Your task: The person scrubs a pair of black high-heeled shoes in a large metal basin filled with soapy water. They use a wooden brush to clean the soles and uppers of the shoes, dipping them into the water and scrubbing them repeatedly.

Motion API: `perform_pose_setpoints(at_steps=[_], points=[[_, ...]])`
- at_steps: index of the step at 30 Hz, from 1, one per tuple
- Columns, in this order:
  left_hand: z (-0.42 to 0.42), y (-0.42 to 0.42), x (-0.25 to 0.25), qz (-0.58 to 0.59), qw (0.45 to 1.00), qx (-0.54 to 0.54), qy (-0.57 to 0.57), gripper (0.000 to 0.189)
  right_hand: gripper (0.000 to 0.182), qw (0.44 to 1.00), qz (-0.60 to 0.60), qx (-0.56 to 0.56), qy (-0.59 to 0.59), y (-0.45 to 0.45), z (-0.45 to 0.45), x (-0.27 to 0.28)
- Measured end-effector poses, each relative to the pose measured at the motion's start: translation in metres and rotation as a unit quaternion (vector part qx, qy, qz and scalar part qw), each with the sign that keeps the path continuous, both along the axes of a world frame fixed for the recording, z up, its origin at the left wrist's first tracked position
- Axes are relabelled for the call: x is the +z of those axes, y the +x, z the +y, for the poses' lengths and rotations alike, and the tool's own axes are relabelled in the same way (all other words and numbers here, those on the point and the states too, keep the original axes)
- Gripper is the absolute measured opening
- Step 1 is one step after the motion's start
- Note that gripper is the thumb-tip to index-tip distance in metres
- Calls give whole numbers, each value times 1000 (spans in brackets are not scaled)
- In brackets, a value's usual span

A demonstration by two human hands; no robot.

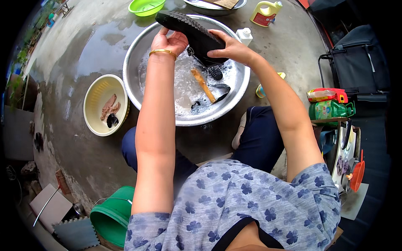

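A black lace-up shoe (201, 40) is held on its side above a large metal basin (129, 72), its lugged sole facing up and away. My right hand (230, 48) grips the end at the right, thumb on the dark upper. My left hand (171, 41), below a gold bangle, is palm up with fingers partly behind the shoe's other end; whether it bears the shoe is unclear. In the basin is sudsy water (183, 84). A brush with a yellowish wooden handle (203, 85) lies there beside another dark shoe (222, 94), partly under the suds.
A cream basin (91, 125) with small cloths stands left of the metal basin. Beyond are a green basin (146, 13), a yellow jug (263, 14) and a white bottle (245, 35). A green bucket (110, 216) lies at lower left. Bottles and a crowded shelf (329, 120) stand right.
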State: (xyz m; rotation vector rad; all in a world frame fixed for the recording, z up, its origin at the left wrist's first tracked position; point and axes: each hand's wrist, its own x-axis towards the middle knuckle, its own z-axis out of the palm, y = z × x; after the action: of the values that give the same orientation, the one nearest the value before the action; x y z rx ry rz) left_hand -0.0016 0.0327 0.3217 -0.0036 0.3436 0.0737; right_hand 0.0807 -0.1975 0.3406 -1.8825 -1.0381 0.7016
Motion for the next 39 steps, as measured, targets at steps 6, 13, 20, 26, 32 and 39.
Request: perform_pose_setpoints(at_steps=[6, 13, 20, 26, 32, 39], points=[[-38, -13, -5, -83, 996, -8, -12, 40, 80, 985, 128, 21, 116, 10, 15, 1], [-54, 0, -33, -227, 953, -172, -100, 28, 73, 957, 157, -37, 242, 13, 47, 8], [-71, 0, -39, -74, 996, -49, 14, 44, 45, 989, -49, -76, 114, 9, 58, -20], [-38, 18, -84, -4, 982, 17, 189, 53, 43, 920, -359, -19, 153, -36, 90, -36], [-51, 25, -81, 46, 933, 64, 352, 49, 39, 898, -403, -15, 176, -36, 87, -44], [-57, 24, -74, 58, 891, 66, 445, 44, 37, 907, -393, 4, 153, -35, 82, -37]])
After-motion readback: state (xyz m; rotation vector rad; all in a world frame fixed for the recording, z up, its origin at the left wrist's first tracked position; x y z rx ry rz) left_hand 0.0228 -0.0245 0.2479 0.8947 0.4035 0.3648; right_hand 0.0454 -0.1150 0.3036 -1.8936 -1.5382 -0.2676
